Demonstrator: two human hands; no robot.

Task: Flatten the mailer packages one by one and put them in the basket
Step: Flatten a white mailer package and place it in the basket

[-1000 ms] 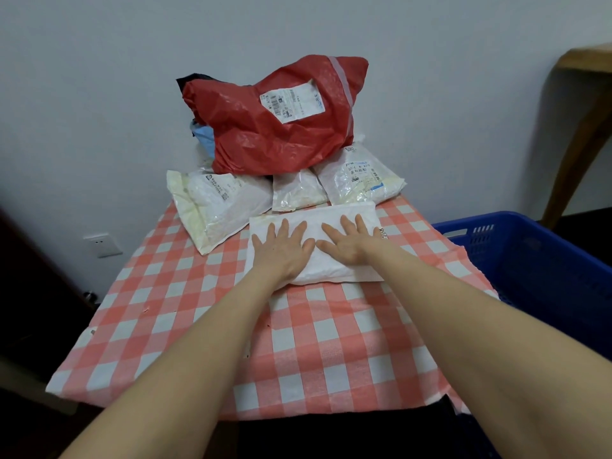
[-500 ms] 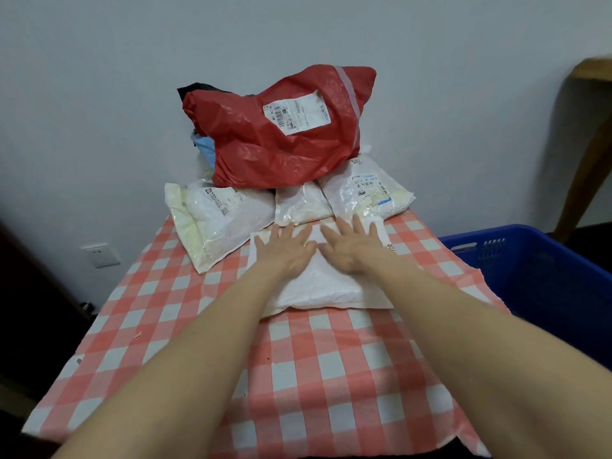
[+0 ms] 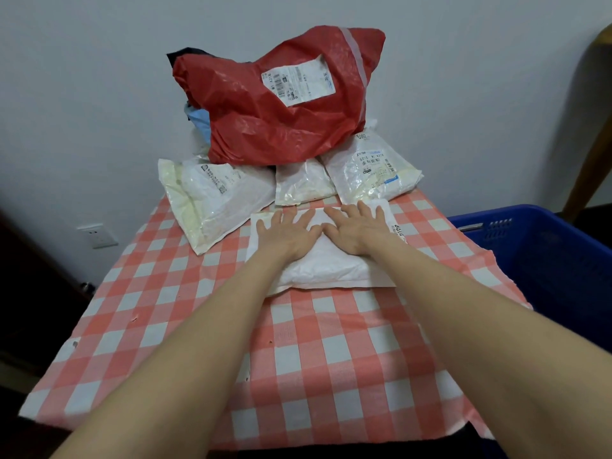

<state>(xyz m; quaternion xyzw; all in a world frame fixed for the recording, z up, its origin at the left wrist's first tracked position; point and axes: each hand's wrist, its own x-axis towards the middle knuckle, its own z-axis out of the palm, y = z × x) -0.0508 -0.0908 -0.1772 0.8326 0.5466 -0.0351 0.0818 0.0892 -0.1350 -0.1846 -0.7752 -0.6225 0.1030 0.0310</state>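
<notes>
Both hands lie flat, fingers straight and spread, on a white mailer (image 3: pixel 326 266) on the red-and-white checked tablecloth (image 3: pixel 298 352): the left hand (image 3: pixel 287 234) on its left half, the right hand (image 3: pixel 357 228) just beside it, thumbs nearly touching. Behind the mailer, three pale plastic mailers sit in a row, a large one at left (image 3: pixel 212 200), a small one in the middle (image 3: pixel 303 185) and a labelled one at right (image 3: pixel 372 168), with a big red mailer (image 3: pixel 281 101) piled on top against the wall (image 3: pixel 99 77). A blue basket (image 3: pixel 543 256) stands at the table's right edge
</notes>
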